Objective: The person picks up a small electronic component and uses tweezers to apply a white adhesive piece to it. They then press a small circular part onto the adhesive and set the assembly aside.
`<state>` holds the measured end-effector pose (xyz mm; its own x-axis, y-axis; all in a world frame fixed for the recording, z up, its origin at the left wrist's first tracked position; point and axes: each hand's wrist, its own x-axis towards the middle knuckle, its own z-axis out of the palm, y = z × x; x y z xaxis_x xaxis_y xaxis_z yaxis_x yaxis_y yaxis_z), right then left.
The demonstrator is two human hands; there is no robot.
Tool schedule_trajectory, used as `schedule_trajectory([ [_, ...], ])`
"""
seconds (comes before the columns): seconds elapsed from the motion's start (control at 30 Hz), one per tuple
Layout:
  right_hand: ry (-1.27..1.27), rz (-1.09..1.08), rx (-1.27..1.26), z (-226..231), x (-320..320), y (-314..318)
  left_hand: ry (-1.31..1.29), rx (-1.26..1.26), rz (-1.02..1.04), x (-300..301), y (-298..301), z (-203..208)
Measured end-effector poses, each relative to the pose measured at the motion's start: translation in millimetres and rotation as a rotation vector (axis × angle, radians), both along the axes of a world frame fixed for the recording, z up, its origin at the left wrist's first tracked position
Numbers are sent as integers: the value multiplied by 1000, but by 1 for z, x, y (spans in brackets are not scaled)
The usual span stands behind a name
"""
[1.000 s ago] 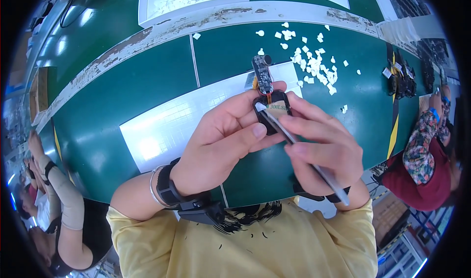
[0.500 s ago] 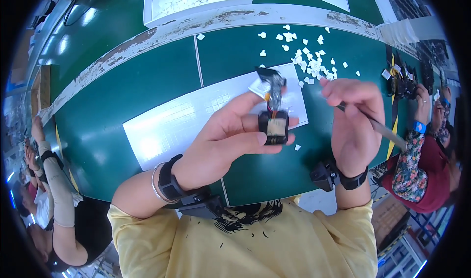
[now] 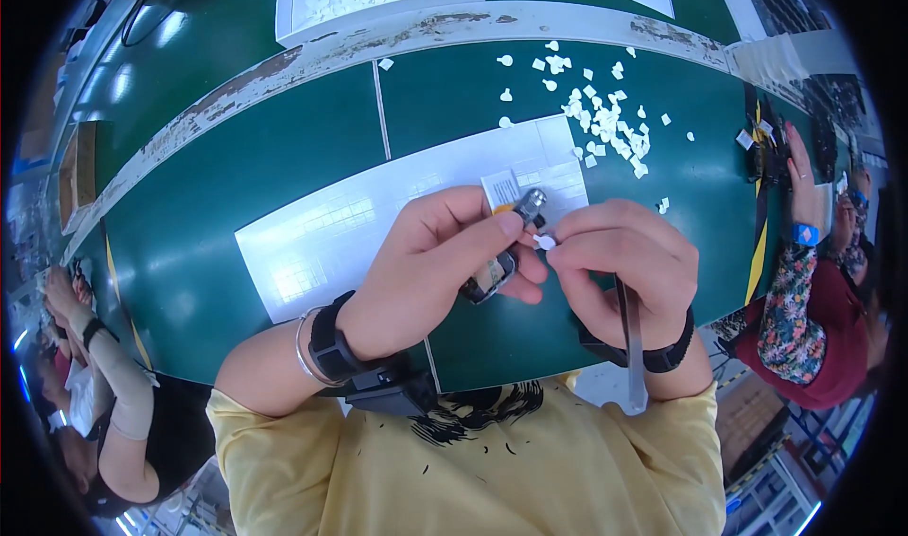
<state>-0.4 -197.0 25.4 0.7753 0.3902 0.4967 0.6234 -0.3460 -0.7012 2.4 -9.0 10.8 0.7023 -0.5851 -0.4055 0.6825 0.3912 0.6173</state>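
A green table (image 3: 189,271) fills the middle, with a white sheet (image 3: 322,262) lying slantwise on it and small white pieces (image 3: 605,124) scattered beyond the sheet's right end. A ledge (image 3: 426,31) with chipped white paint crosses behind; past it stands a white box (image 3: 287,20) of similar pieces. Co-workers sit at both sides, the right one in a flowered sleeve (image 3: 802,314).

The left hand (image 3: 426,252) grasps a small black device (image 3: 494,279) above the table, near the sheet's right end. The device's long axis slants, its silvery round end pointing away from the person and rightward, its case nearer the body. The right hand (image 3: 638,262) pinches a white tab (image 3: 545,242) beside it and keeps metal tweezers (image 3: 631,337) against the palm, pointing back toward the person. Whether tab and device touch, I cannot tell.
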Motion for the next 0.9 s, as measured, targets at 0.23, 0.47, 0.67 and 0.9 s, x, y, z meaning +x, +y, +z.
schedule_trajectory([
  [0.23, 204, -96, 25, 9, -3, 6, -155, 137, 41, -4, -1, 9],
  [0.47, 127, -154, -43, 10, -5, 7, -325, 246, 84, -10, -6, 3],
  [0.67, -71, -80, 5, -4, -3, 2, 24, 32, 116, -5, -1, 4],
  [0.9, 74, -158, -21, 1, -7, 11, -157, 128, 100, -11, -5, 4],
])
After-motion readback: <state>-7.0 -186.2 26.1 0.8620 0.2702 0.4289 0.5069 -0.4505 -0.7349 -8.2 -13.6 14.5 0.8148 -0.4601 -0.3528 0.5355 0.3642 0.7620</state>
